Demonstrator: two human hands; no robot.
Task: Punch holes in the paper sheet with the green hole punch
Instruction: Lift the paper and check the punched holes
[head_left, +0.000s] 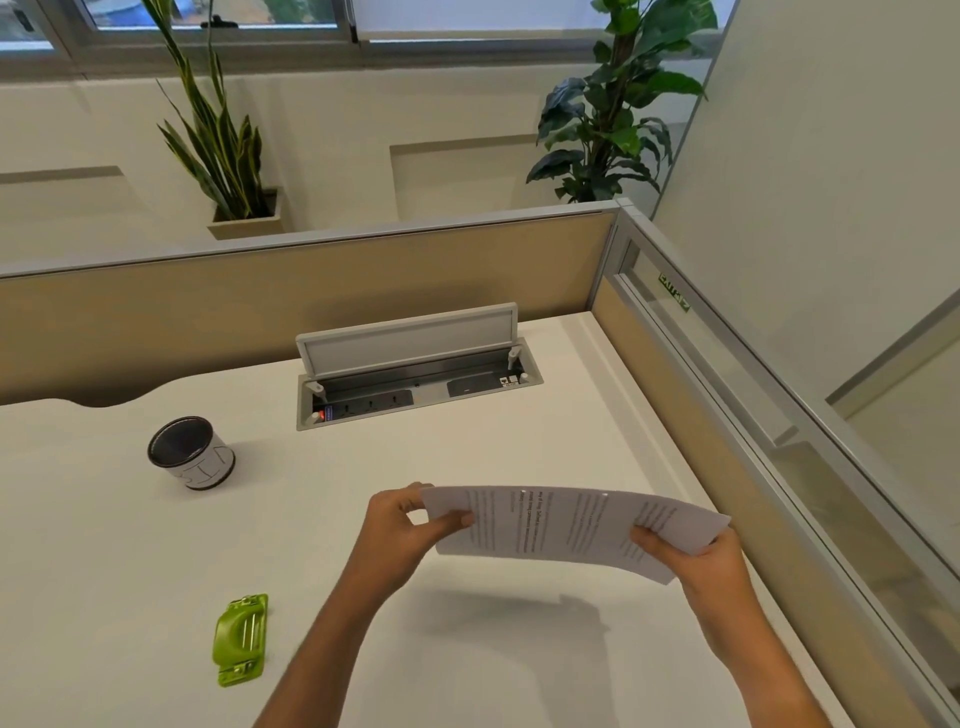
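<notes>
A printed paper sheet (566, 525) is held up in the air above the white desk (467, 452), its shadow falling below it. My left hand (405, 530) pinches the sheet's left end between thumb and fingers. My right hand (701, 566) grips its right end. The sheet sags slightly between them. The green hole punch (240, 640) lies on the desk at the lower left, well apart from both hands.
A black-and-white cylindrical pen cup (191, 453) stands on the desk at the left. An open socket box (415, 379) with a raised lid is sunk into the desk behind. Partition walls (311, 296) close the back and right sides.
</notes>
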